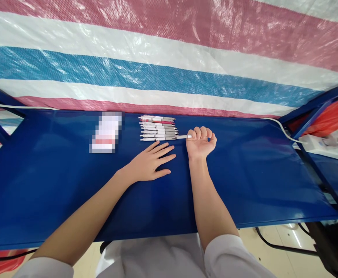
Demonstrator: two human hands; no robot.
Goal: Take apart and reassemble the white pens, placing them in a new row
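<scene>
Several pens (157,129) lie side by side in a row on the blue table, most of them white and one red, their tips pointing right. My right hand (201,142) is just right of the row, palm turned up and fingers curled around a white pen (183,136). That pen sticks out to the left, its end close to the tips of the lowest pens; whether they touch I cannot tell. My left hand (150,162) rests flat on the table just below the row, fingers spread, holding nothing.
A blurred-out white and red item (105,132) lies left of the pens. Behind the blue table (244,185) hangs a striped plastic sheet (169,73). White cables (281,127) run along the back edge. A power strip (325,146) and a red bag (331,116) are at right.
</scene>
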